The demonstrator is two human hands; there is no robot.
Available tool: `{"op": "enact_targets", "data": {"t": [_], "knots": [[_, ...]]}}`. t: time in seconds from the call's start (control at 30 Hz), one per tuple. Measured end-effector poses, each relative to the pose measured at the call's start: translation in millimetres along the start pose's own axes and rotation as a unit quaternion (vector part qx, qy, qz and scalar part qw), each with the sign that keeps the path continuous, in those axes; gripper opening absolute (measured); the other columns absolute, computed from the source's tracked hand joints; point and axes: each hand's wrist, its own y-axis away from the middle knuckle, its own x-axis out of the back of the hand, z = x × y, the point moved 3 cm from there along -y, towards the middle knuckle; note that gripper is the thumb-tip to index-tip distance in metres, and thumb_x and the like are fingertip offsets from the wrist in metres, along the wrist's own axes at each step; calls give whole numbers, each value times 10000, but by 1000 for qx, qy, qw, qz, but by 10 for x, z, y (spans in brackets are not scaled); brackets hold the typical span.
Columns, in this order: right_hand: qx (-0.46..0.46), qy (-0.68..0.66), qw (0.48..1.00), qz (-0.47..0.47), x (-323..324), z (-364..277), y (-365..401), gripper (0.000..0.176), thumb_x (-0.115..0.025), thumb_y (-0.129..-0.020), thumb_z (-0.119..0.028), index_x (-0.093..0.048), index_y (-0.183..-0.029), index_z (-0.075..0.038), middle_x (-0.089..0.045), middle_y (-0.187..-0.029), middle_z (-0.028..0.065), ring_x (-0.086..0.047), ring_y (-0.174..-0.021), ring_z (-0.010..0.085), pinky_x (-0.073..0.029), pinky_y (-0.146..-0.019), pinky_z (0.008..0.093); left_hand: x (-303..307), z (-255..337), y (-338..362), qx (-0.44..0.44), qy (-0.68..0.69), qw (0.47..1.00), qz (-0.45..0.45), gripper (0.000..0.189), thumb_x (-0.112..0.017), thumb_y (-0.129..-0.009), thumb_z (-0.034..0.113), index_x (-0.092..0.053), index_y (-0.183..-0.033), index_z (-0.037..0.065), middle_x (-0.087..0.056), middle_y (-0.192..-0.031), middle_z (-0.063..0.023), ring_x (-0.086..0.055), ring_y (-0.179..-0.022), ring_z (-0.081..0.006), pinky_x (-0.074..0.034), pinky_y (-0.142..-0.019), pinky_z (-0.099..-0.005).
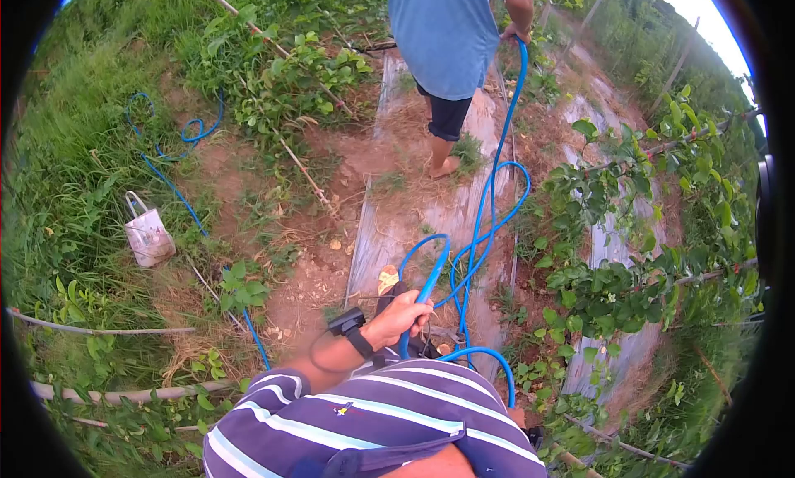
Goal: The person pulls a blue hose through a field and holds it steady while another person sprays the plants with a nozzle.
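My left hand is closed around a blue hose in front of my striped shirt. A black device is strapped to that wrist. The hose loops over the ground ahead and rises to the hand of another person, who stands with their back to me. One bend of the hose drops at my right side, by a small skin-coloured patch that looks like part of my right hand. Its fingers are hidden behind my shirt, so I cannot make out its grip.
Leafy plants on slanted poles line the right. A whitish bag with a handle sits in the grass at left, near more thin blue hose. A plastic ground sheet runs ahead under the person in a blue shirt.
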Motion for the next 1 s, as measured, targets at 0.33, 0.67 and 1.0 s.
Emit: {"op": "enact_targets", "data": {"t": [0.33,0.67,1.0], "knots": [[208,204,957,-12,-172,899,-524,208,-642,-766,-155,-648,-693,40,-611,-575,124,-619,-522,208,-473,-508,347,-110,-121,84,7,29,1000,7,91,-526,-922,122,-510,-967,46,-495,-654,-7,-457,-488,-88,-376,-425,-222],[418,409,811,39,-637,1871,-1159,212,-666,-732,-158,-634,-680,44,-607,-588,128,-604,-530,228,-469,-510,365,-421,-72,10,-4,-23,999,-41,79,-541,-903,117,-520,-943,52,-500,-623,6,-452,-464,-69,-352,-403,-204],[401,414,817,16,-753,2038,-1315,179,-634,-740,-158,-648,-691,13,-619,-634,140,-615,-584,254,-478,-542,387,-381,-116,-19,-2,-19,999,-43,83,-543,-905,121,-523,-945,51,-500,-641,4,-456,-475,-69,-359,-410,-205]]}}
